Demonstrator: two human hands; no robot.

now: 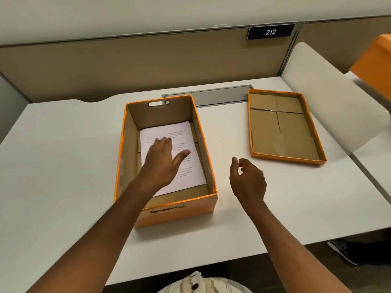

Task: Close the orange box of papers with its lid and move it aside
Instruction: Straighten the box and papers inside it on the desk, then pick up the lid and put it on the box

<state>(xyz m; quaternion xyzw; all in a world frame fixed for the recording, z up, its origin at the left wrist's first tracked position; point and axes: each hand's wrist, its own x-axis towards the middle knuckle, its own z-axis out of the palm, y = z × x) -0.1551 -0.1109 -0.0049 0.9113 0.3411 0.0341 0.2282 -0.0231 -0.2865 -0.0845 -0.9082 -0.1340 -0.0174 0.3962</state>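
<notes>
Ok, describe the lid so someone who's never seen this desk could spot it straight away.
On the white desk, look right of the open orange box that holds the papers. The lid lies there apart from the box, upside down, beyond the right hand. It is the shallow orange tray with a bare cardboard inside, far lower-walled than the box.

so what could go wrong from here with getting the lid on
The lid lies inside-up to the right of the box, so it must be flipped first. The left hand is inside the box on the papers and could get caught. The top sheet sits skewed.
</notes>
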